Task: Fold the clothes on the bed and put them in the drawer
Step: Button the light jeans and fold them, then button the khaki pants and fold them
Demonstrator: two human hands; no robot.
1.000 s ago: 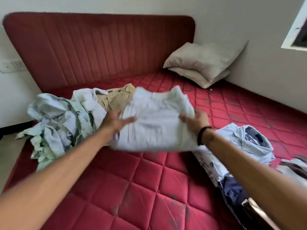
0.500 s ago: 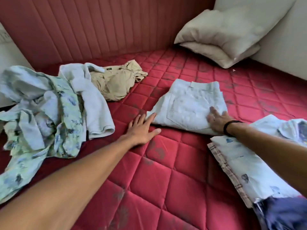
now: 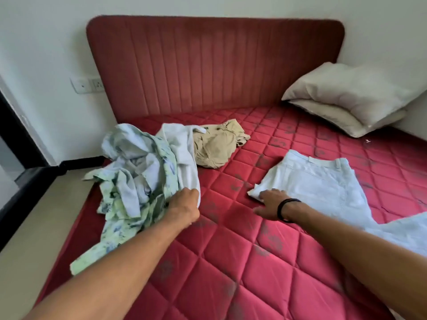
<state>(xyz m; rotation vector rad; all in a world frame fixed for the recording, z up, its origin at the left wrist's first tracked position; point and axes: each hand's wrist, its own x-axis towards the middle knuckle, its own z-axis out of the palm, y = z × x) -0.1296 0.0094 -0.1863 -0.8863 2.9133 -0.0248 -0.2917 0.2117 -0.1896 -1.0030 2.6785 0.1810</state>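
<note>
A: On the red mattress (image 3: 231,262), left hand (image 3: 184,205) is gripping the white garment's (image 3: 182,158) hem, fingers curled.
B: Right hand (image 3: 269,204)?
A: Fingers spread, holding nothing, touching the folded pale trousers' (image 3: 316,181) corner.

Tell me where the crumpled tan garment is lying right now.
In the head view the tan garment lies crumpled on the red mattress left of centre, near the headboard, touching the white garment on its left.

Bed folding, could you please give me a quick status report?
Left hand gripping white garment at pile edge. Right hand open by folded pale shorts. Floral shirt and khaki shorts unfolded. Nothing blocking.
</note>
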